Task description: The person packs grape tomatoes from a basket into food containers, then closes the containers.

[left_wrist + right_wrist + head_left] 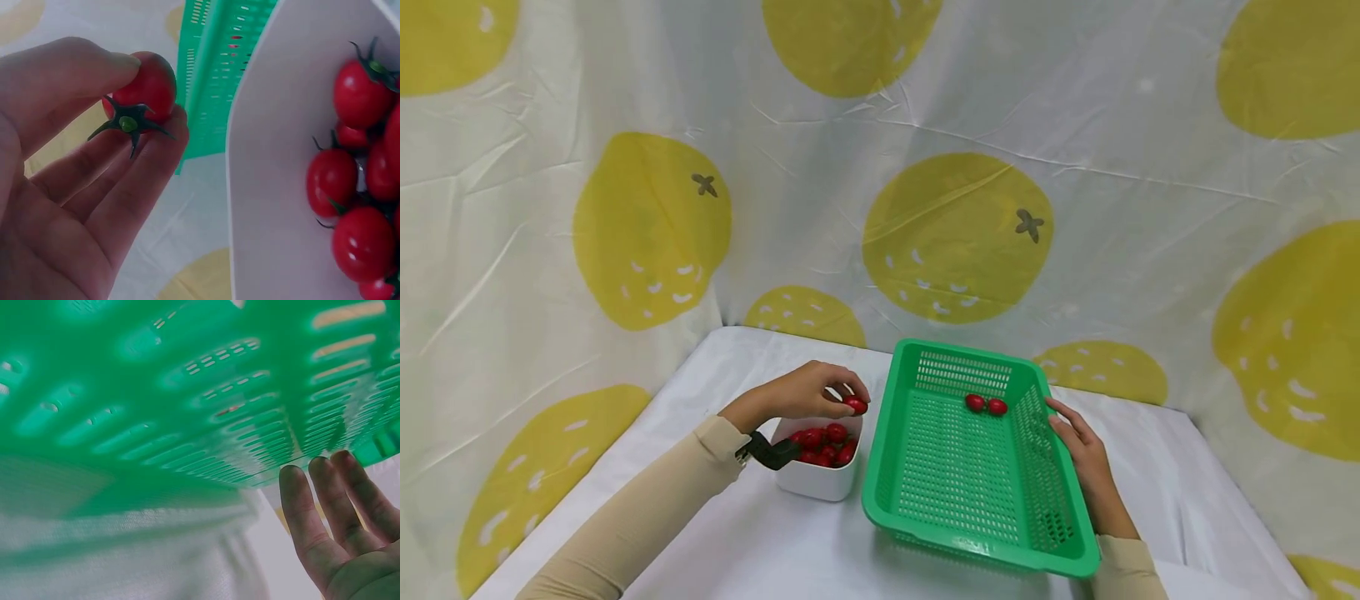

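Note:
My left hand [808, 392] pinches a red cherry tomato [855, 405] between thumb and fingertips, above the right side of a white container [816, 482]. In the left wrist view the held tomato [150, 84] shows its green star-shaped calyx. Several more cherry tomatoes [353, 244] lie inside the container. To its right is a green perforated basket [958, 467] with two cherry tomatoes [997, 407] near its far right corner. My right hand [1088, 462] holds the basket's right rim; in the right wrist view its fingers [303, 509] reach up against the outside, the thumb hidden.
A white cloth [760, 533] covers the table. Behind and beside it hangs a pale curtain [797, 208] printed with yellow fruit. A dark strap [767, 452] on the left wrist hangs over the container's near left rim.

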A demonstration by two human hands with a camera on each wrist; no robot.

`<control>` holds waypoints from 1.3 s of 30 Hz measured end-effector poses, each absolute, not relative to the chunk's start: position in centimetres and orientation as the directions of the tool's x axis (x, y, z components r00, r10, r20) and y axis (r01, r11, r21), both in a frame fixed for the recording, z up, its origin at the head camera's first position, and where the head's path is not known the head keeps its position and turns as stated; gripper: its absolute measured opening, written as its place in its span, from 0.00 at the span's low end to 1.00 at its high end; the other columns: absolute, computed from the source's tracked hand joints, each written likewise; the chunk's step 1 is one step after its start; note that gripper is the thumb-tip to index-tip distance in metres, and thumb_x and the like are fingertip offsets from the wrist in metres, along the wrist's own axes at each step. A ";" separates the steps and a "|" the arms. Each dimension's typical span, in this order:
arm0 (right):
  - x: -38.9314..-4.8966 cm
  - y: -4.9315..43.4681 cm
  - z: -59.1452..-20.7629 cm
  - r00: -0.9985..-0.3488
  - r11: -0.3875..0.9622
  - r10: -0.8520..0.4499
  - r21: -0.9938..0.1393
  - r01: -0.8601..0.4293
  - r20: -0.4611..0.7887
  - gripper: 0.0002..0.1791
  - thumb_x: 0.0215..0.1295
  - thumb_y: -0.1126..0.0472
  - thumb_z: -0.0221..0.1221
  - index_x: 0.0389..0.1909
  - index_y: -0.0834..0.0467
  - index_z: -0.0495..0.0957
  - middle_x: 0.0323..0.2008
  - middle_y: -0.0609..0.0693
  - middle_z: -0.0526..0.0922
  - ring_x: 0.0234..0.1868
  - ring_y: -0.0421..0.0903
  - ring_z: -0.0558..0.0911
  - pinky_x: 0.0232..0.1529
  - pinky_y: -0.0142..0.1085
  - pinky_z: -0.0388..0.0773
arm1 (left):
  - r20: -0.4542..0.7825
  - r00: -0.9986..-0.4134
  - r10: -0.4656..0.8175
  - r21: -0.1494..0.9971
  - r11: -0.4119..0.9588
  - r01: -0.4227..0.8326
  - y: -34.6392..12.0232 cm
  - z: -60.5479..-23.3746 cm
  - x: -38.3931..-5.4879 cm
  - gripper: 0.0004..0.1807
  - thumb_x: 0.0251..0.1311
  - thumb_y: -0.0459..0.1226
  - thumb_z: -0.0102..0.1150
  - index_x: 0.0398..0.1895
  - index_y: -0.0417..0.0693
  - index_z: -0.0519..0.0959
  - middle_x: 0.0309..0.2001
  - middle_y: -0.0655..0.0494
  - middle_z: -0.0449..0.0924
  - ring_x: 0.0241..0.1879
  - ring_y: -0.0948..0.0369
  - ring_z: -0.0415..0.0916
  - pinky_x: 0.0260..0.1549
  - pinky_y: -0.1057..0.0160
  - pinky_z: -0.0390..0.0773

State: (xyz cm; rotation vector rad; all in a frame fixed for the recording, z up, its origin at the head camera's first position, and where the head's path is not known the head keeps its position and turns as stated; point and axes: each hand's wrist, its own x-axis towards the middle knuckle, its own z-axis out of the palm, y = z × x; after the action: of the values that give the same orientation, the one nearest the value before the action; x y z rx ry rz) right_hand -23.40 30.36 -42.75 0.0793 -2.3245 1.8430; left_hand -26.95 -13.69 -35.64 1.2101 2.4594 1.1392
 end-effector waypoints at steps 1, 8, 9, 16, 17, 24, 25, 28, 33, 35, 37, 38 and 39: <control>-23.5 30.3 -42.8 -0.984 0.235 0.067 -0.961 -0.147 0.167 0.28 0.73 0.50 0.49 0.70 0.55 0.63 0.50 0.37 0.75 0.40 0.37 0.82 0.36 0.34 0.81 | 0.161 -0.656 0.737 0.699 0.384 0.603 -14.0 -35.9 -26.8 0.10 0.61 0.32 0.61 0.46 0.49 0.81 0.45 0.59 0.82 0.45 0.62 0.80 0.45 0.67 0.80; -23.8 30.7 -43.3 -0.986 0.269 0.060 -0.954 -0.135 0.157 0.28 0.73 0.48 0.48 0.71 0.52 0.63 0.56 0.40 0.70 0.43 0.35 0.80 0.38 0.33 0.80 | 0.126 -0.670 0.732 0.708 0.407 0.578 -15.5 -37.3 -26.3 0.10 0.62 0.33 0.60 0.46 0.48 0.81 0.44 0.59 0.83 0.45 0.63 0.80 0.46 0.67 0.79; -23.9 30.7 -43.3 -0.986 0.268 0.060 -0.954 -0.136 0.157 0.28 0.73 0.48 0.48 0.71 0.52 0.63 0.56 0.39 0.70 0.43 0.36 0.80 0.38 0.34 0.80 | 0.118 -0.673 0.730 0.712 0.411 0.570 -15.6 -37.4 -26.3 0.11 0.62 0.33 0.60 0.47 0.47 0.81 0.44 0.58 0.83 0.45 0.63 0.80 0.46 0.67 0.79; -23.7 30.7 -42.9 -0.987 0.243 0.067 -0.962 -0.128 0.149 0.28 0.73 0.49 0.49 0.70 0.53 0.63 0.50 0.37 0.75 0.39 0.39 0.82 0.35 0.35 0.81 | 0.094 -0.688 0.720 0.724 0.424 0.543 -16.1 -37.9 -26.4 0.12 0.61 0.33 0.60 0.48 0.45 0.81 0.46 0.53 0.83 0.46 0.59 0.80 0.47 0.65 0.79; -23.7 30.7 -42.9 -0.987 0.241 0.066 -0.962 -0.127 0.147 0.28 0.73 0.49 0.49 0.70 0.53 0.63 0.50 0.37 0.75 0.39 0.39 0.82 0.35 0.35 0.81 | 0.095 -0.688 0.720 0.726 0.423 0.543 -16.1 -37.9 -26.4 0.12 0.61 0.33 0.60 0.48 0.44 0.81 0.46 0.52 0.83 0.46 0.58 0.80 0.47 0.64 0.79; -24.1 30.9 -43.4 -0.988 0.248 0.068 -0.962 -0.117 0.138 0.28 0.73 0.48 0.49 0.71 0.51 0.63 0.51 0.37 0.74 0.40 0.38 0.82 0.36 0.35 0.81 | 0.102 -0.691 0.716 0.720 0.426 0.548 -16.1 -38.1 -26.4 0.12 0.62 0.33 0.60 0.48 0.43 0.81 0.46 0.49 0.83 0.46 0.57 0.80 0.48 0.62 0.79; -24.1 30.9 -43.5 -0.987 0.253 0.070 -0.960 -0.121 0.143 0.28 0.73 0.48 0.49 0.71 0.51 0.63 0.51 0.37 0.74 0.40 0.38 0.82 0.36 0.35 0.81 | 0.102 -0.691 0.716 0.720 0.426 0.548 -16.1 -38.2 -26.4 0.12 0.62 0.33 0.60 0.48 0.43 0.81 0.46 0.49 0.83 0.46 0.57 0.80 0.48 0.62 0.79; -24.3 31.0 -43.6 -0.985 0.249 0.069 -0.959 -0.135 0.157 0.28 0.73 0.49 0.49 0.71 0.52 0.63 0.51 0.35 0.74 0.40 0.37 0.82 0.36 0.35 0.80 | 0.103 -0.691 0.715 0.716 0.429 0.551 -16.0 -38.2 -26.5 0.12 0.62 0.34 0.60 0.48 0.43 0.81 0.47 0.50 0.83 0.47 0.57 0.80 0.48 0.62 0.79; -24.3 31.1 -43.7 -0.984 0.221 0.069 -0.965 -0.143 0.162 0.28 0.72 0.50 0.50 0.70 0.52 0.64 0.49 0.34 0.76 0.40 0.37 0.82 0.36 0.33 0.80 | 0.106 -0.696 0.710 0.709 0.437 0.554 -15.7 -38.1 -26.5 0.12 0.62 0.34 0.60 0.48 0.46 0.81 0.47 0.52 0.83 0.47 0.59 0.80 0.48 0.63 0.79; -24.3 31.1 -43.7 -0.985 0.223 0.067 -0.965 -0.140 0.158 0.28 0.72 0.50 0.50 0.70 0.52 0.64 0.49 0.34 0.76 0.41 0.37 0.82 0.36 0.33 0.80 | 0.111 -0.696 0.709 0.707 0.436 0.557 -15.5 -37.9 -26.5 0.11 0.62 0.34 0.60 0.48 0.46 0.81 0.47 0.53 0.82 0.47 0.60 0.80 0.48 0.63 0.78; -24.3 31.1 -43.7 -0.986 0.229 0.066 -0.964 -0.135 0.154 0.28 0.72 0.49 0.50 0.70 0.52 0.63 0.50 0.34 0.75 0.41 0.37 0.81 0.36 0.34 0.80 | 0.120 -0.695 0.709 0.706 0.431 0.561 -15.3 -37.8 -26.5 0.11 0.62 0.34 0.59 0.48 0.46 0.81 0.47 0.53 0.82 0.47 0.60 0.80 0.48 0.63 0.78; -24.3 31.1 -43.7 -0.987 0.233 0.065 -0.964 -0.131 0.150 0.28 0.72 0.49 0.50 0.71 0.51 0.63 0.50 0.35 0.75 0.41 0.37 0.81 0.37 0.34 0.80 | 0.125 -0.695 0.708 0.704 0.430 0.565 -15.1 -37.7 -26.5 0.11 0.62 0.34 0.59 0.47 0.46 0.81 0.46 0.55 0.83 0.47 0.60 0.80 0.48 0.64 0.78; -24.3 31.1 -43.7 -0.987 0.238 0.065 -0.963 -0.129 0.148 0.28 0.72 0.48 0.50 0.71 0.51 0.63 0.51 0.35 0.75 0.41 0.37 0.81 0.37 0.34 0.80 | 0.131 -0.693 0.709 0.705 0.425 0.568 -15.0 -37.6 -26.6 0.11 0.62 0.33 0.59 0.47 0.47 0.82 0.46 0.55 0.83 0.47 0.58 0.80 0.48 0.63 0.78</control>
State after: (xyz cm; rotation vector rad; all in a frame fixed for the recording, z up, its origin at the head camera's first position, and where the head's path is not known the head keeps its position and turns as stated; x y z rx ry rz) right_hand -24.32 31.10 -43.67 0.0607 -2.3427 1.8472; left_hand -26.58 -14.99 -37.59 1.1295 2.4899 1.1214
